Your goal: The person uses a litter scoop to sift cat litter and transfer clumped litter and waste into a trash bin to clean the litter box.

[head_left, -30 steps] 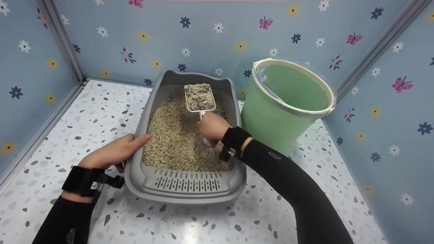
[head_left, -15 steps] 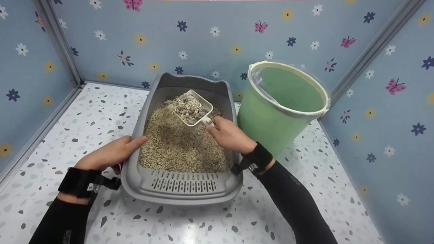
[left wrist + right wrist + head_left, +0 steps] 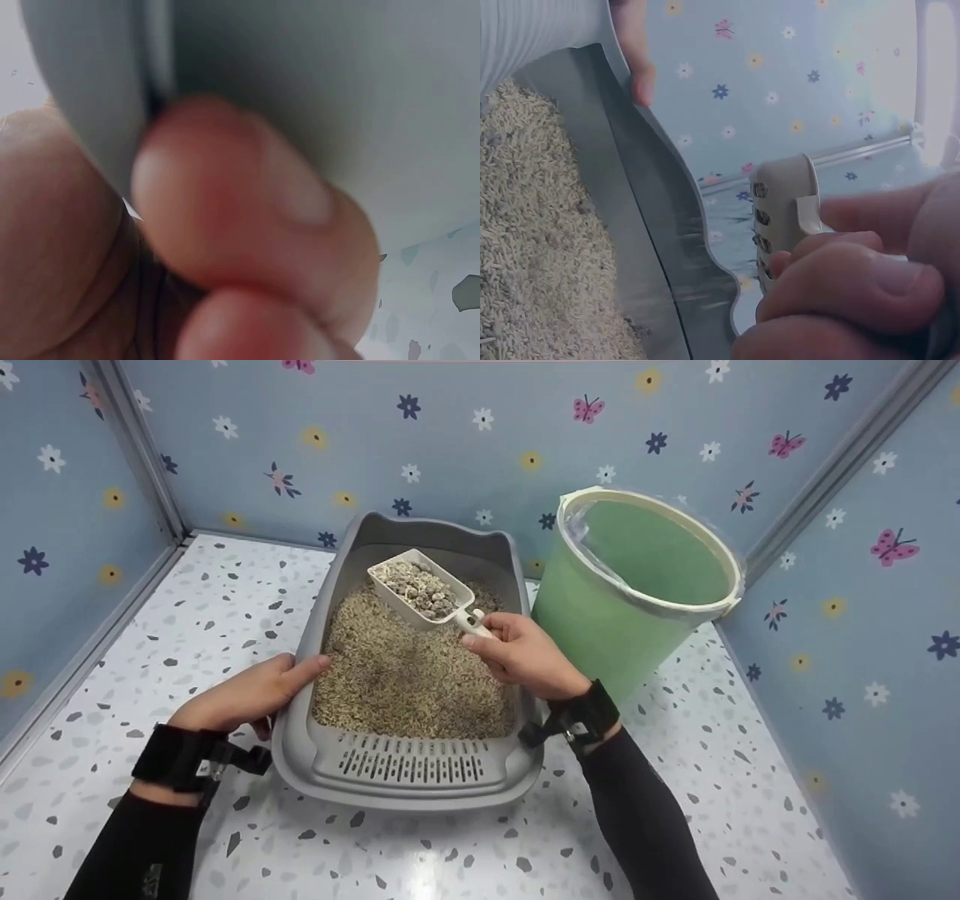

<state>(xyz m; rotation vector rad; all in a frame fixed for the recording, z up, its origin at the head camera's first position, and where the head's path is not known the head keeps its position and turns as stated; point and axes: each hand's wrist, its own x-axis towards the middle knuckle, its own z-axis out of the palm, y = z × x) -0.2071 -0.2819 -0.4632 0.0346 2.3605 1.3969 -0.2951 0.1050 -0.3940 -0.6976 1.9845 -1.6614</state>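
My right hand (image 3: 529,654) grips the handle of a white litter scoop (image 3: 463,619), held above the litter. Greyish clumps (image 3: 426,591) and loose pellets fill the scoop's basket, which points to the far left. In the right wrist view the slotted side of the scoop (image 3: 784,187) shows past the curled fingers (image 3: 840,281). My left hand (image 3: 244,690) holds the left rim of the grey litter box (image 3: 300,750), thumb over the top. Beneath the rim, its curled fingertips (image 3: 217,180) press against the box in the left wrist view. Tan pellet litter (image 3: 405,690) covers the box's floor.
A tall green bin (image 3: 600,622) with a pale rim and a clear liner stands just right of the box. Flower-patterned panels (image 3: 465,442) enclose the back and both sides. The surface below is white with grey speckles (image 3: 225,615).
The scoop has swung from pointing straight back to pointing far left, and my right hand has shifted right. Half a second ago, litter was falling from the scoop. My left hand stays on the rim.
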